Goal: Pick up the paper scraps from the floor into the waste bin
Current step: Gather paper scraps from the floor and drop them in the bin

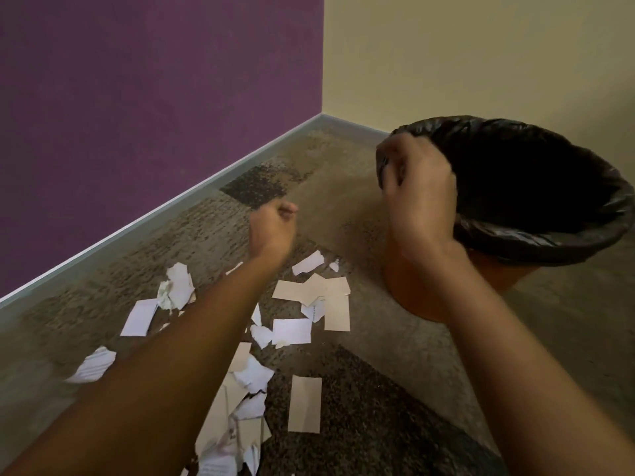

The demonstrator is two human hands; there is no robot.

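Head view: the bin (pixel 515 245) rim is clamped by the right hand (pixel 417 197) (likely steadying it); the left hand (pixel 273 228) is fisted, contents unseen, above scraps (pixel 311 290).

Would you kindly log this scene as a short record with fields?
setting: carpet floor, room corner
bin: orange bin, black liner, beside the scraps
scraps: many paper scraps on the carpet
right hand: right hand closed at the bin's near rim
left hand: left hand fisted above the carpet; contents not visible
progress: scraps not yet cleared
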